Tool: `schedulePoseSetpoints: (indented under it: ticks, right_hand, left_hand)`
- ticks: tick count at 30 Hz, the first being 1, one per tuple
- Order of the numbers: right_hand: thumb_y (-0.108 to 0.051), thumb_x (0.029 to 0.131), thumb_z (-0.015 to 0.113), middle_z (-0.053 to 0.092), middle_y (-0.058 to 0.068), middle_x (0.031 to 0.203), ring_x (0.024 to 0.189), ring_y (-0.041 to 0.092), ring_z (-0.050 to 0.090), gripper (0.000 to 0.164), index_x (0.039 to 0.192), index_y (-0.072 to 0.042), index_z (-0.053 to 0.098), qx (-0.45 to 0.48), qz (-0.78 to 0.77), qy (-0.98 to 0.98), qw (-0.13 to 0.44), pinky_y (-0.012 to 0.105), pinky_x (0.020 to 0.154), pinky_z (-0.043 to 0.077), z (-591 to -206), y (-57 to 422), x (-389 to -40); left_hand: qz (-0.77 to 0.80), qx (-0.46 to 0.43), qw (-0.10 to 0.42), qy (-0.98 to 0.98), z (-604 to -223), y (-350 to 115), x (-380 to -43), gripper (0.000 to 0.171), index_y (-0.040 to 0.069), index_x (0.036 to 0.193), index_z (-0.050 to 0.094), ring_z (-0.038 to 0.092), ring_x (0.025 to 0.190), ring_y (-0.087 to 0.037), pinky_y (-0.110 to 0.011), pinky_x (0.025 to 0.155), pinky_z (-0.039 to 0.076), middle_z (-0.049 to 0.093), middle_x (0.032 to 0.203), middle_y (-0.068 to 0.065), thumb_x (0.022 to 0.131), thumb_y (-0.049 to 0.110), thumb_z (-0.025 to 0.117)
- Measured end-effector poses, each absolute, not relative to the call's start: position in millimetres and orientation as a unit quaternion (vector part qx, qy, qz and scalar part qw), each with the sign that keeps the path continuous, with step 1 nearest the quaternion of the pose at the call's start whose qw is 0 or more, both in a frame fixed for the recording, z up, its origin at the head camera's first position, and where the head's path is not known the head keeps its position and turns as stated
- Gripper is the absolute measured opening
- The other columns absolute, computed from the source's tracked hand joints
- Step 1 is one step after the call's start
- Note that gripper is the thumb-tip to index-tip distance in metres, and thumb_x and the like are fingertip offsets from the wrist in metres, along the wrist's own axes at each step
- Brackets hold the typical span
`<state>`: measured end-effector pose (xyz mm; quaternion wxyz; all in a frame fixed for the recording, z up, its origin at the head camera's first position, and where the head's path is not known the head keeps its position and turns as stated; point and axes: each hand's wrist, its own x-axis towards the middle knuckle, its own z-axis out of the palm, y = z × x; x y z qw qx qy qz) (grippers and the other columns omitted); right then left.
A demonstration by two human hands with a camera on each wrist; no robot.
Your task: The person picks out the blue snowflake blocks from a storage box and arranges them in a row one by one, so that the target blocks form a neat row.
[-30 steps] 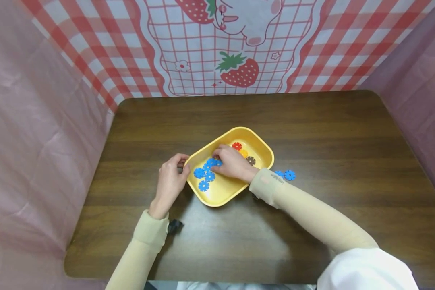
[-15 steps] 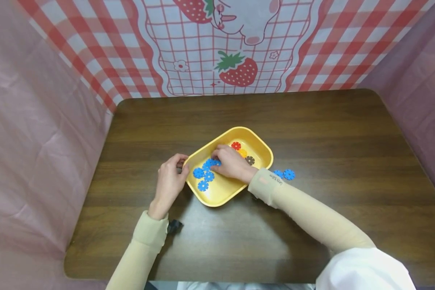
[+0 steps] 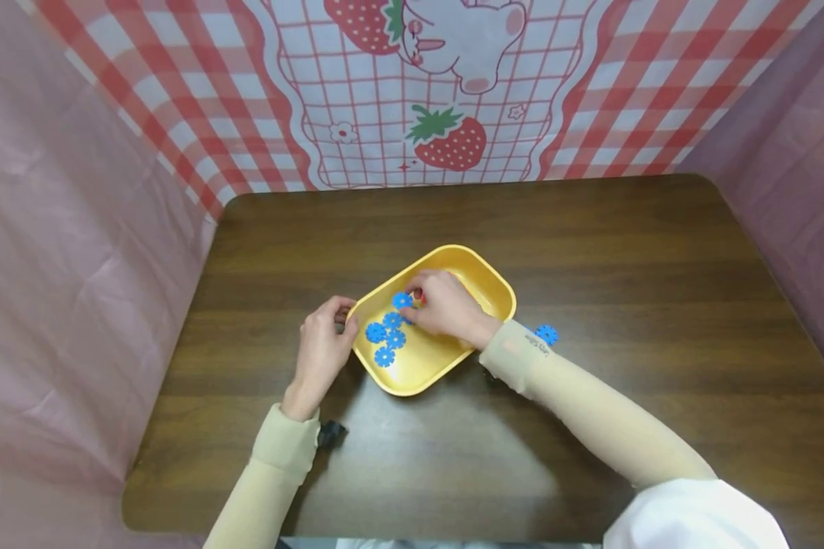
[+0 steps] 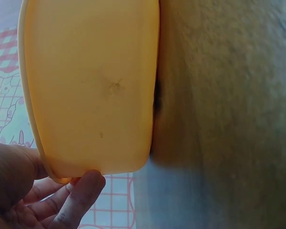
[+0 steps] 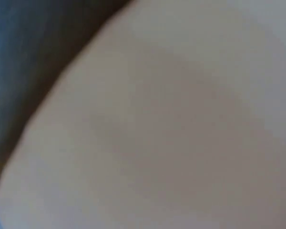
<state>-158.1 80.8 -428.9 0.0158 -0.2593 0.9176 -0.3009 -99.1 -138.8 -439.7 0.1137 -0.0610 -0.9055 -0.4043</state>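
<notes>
A yellow plastic bin point(image 3: 481, 268) sits at an angle on the table. My left hand point(image 3: 324, 339) grips its left end; in the left wrist view the thumb point(image 4: 83, 191) and fingers pinch the bin's rim point(image 4: 29, 95). Inside the bin, my right hand point(image 3: 446, 305) has its fingers curled around a red notched disc point(image 3: 420, 297), mostly hidden. Right at its fingertips lies a blue notched disc point(image 3: 402, 300), with several more blue discs point(image 3: 384, 356) towards the bin's left end. Only a blurred pale surface fills most of the right wrist view.
Outside the bin on the right, a blue disc point(image 3: 546, 334) lies on the wooden table point(image 3: 590, 244), close to the right sleeve point(image 3: 556, 374). A red checked cloth point(image 3: 611, 99) hangs behind the table's far edge.
The red disc has gone from the bin's far side to the right hand's fingers. The yellow and brown discs are no longer visible. The left hand keeps its hold.
</notes>
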Motion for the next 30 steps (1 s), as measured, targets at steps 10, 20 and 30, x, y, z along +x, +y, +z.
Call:
schedulePoseSetpoints:
  ticks: [10,20,30]
  right_hand:
    - [-0.02,0.078,0.083,0.068,0.009,0.084,0.077,0.027,0.062,0.028,0.097,-0.003,0.073,-0.247,-0.336,0.909,-0.017,0.034,0.069,0.048,-400,120,-156]
    - [-0.015,0.079,0.083,0.067,0.01,0.088,0.079,0.026,0.058,0.034,0.106,0.002,0.073,-0.235,-0.346,0.907,-0.049,0.038,0.07,0.05,-386,174,-141]
    - [-0.008,0.073,0.087,0.067,0.003,0.086,0.077,0.014,0.057,0.031,0.101,-0.004,0.075,-0.248,-0.327,0.903,-0.125,0.021,0.07,0.043,-394,247,-123]
  left_hand:
    - [-0.398,-0.059,0.12,-0.908,-442,-137,-98,0.016,-0.001,0.102,0.07,0.069,0.081,-0.027,-0.043,0.075,0.055,0.071,0.092,-0.014,0.086,-0.001,0.066]
    - [-0.392,-0.064,0.129,-0.909,-443,-138,-99,0.016,-0.002,0.101,0.07,0.069,0.08,-0.028,-0.043,0.074,0.055,0.071,0.092,-0.014,0.086,-0.001,0.066]
    - [-0.394,-0.064,0.128,-0.908,-442,-139,-99,0.017,-0.003,0.102,0.07,0.069,0.08,-0.028,-0.043,0.074,0.055,0.071,0.093,-0.015,0.086,-0.001,0.065]
